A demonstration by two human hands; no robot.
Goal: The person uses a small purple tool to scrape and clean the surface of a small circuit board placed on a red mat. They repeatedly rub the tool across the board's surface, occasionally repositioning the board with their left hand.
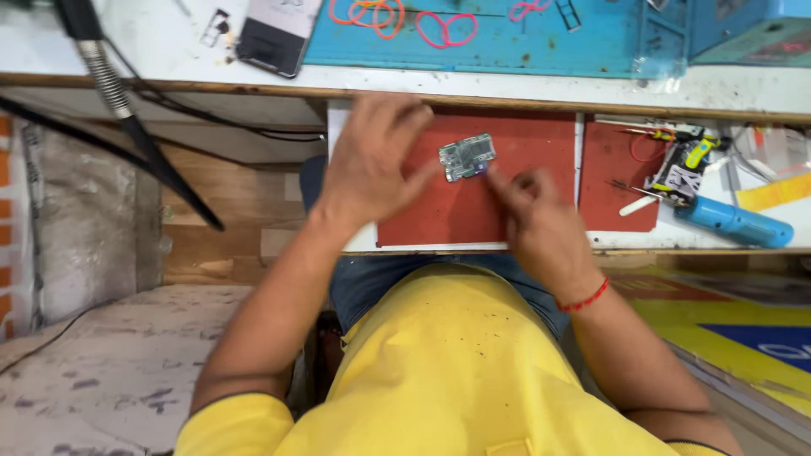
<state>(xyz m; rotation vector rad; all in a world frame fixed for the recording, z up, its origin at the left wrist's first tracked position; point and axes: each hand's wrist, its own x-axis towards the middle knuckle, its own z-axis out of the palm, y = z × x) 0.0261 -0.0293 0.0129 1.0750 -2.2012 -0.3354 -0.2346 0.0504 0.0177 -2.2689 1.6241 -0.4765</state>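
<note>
Yellow shirt lowest in frame; above it, left hand (pixel 372 160) spread flat, steadying a small green circuit board (pixel 467 156) on the red mat (pixel 524 139) at frame centre, right hand (pixel 532 207) pinching its lower-right corner.

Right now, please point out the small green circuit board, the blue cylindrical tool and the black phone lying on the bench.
small green circuit board (pixel 466 156), head view, centre of its face.
blue cylindrical tool (pixel 733 222), head view, middle of its barrel.
black phone (pixel 272 41), head view, dark lower part of its screen.
</note>
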